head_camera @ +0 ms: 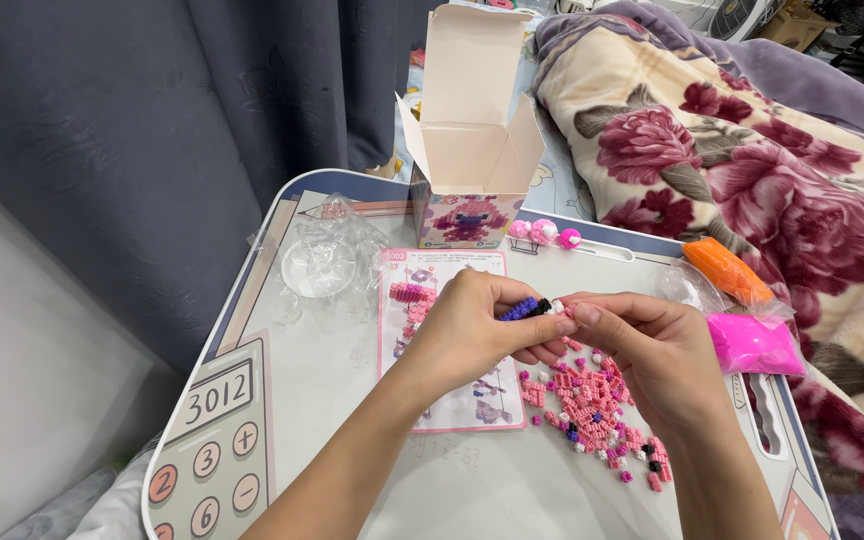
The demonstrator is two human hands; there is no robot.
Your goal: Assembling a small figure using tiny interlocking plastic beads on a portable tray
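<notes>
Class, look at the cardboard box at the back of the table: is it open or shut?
Open. The box stands upright with its top flaps spread out and its lid flap raised, showing the pale inside.

Head camera, close, looking down

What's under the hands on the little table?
Under the hands lie a pink instruction sheet and a heap of small pink bricks on the table. The hands cover part of the sheet and some bricks.
</notes>
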